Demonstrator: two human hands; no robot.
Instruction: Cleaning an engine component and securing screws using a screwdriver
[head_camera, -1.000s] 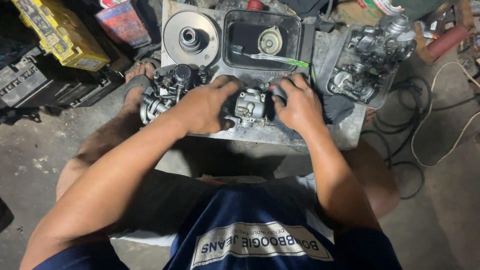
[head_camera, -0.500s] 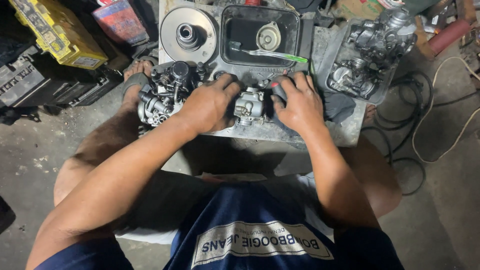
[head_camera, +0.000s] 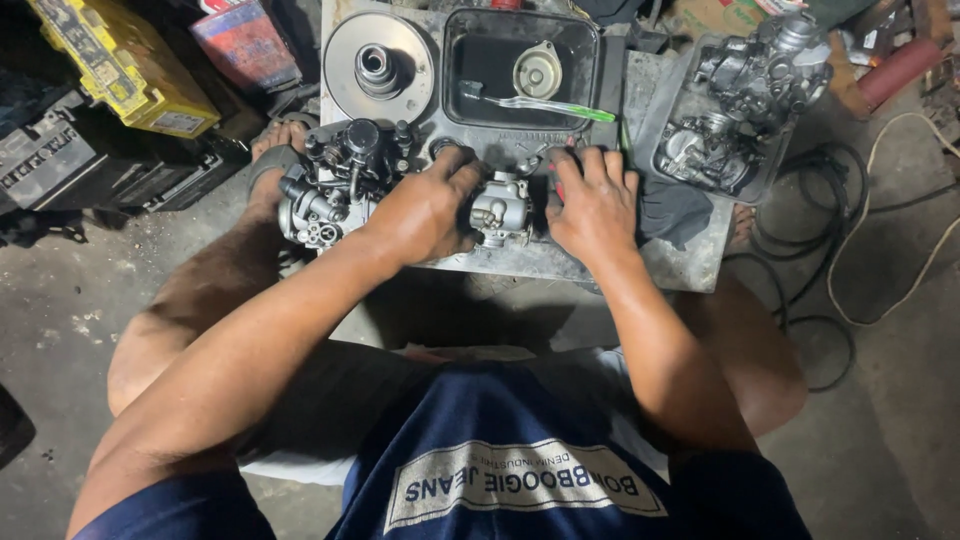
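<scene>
A small silver carburetor (head_camera: 500, 210) sits on a low grey work board (head_camera: 600, 262) between my hands. My left hand (head_camera: 425, 210) grips its left side, fingers curled over the top. My right hand (head_camera: 592, 205) rests on the board just right of it, fingers bent over a red-handled tool that is mostly hidden. A larger carburetor with black caps (head_camera: 335, 185) lies at the board's left end, touching my left wrist.
A black tray (head_camera: 590, 70) holds a round metal part and a green toothbrush (head_camera: 545, 105). A metal pulley disc (head_camera: 378, 68) lies left of it. Another tray (head_camera: 745, 90) holds more carburetors. Yellow box (head_camera: 120, 65), black cables (head_camera: 830, 250) on the concrete floor.
Both hands stay on the small carburetor with slight finger shifts. The view has tilted down a little, so the board sits lower in frame.
</scene>
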